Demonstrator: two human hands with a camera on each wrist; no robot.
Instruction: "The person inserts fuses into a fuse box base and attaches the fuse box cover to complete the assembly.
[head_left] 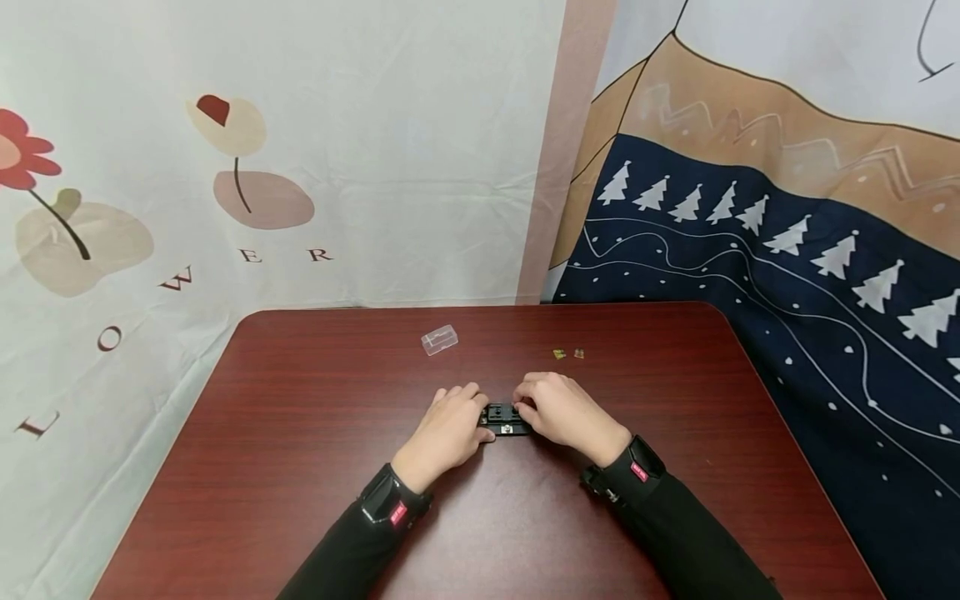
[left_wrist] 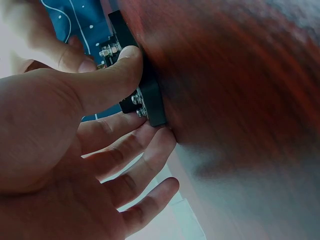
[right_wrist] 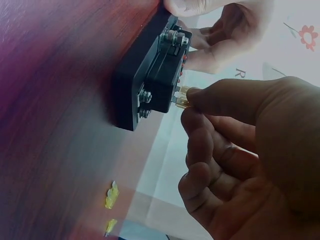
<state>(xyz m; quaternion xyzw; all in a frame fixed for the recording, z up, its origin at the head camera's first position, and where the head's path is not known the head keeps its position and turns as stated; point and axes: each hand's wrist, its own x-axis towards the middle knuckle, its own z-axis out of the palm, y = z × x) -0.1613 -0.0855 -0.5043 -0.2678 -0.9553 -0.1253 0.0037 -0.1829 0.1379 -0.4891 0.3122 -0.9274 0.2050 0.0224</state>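
A black fuse block (head_left: 504, 414) with metal screw terminals lies on the table between both hands. My left hand (head_left: 447, 427) grips its left end, the thumb along the near side and fingertips at the far side. In the right wrist view, my right hand (right_wrist: 225, 130) pinches a small amber blade fuse (right_wrist: 182, 98) between thumb and index finger. The fuse's metal prongs are right at the top face of the block, near its right end. Small red spots show along that face. In the left wrist view, the left thumb partly covers the block (left_wrist: 152, 97).
Two small yellowish blade fuses (head_left: 559, 354) lie on the table beyond my right hand. A clear plastic cover (head_left: 439, 339) sits farther left near the back edge. The reddish-brown table (head_left: 300, 400) meets printed cloth hangings (head_left: 420, 167) behind it.
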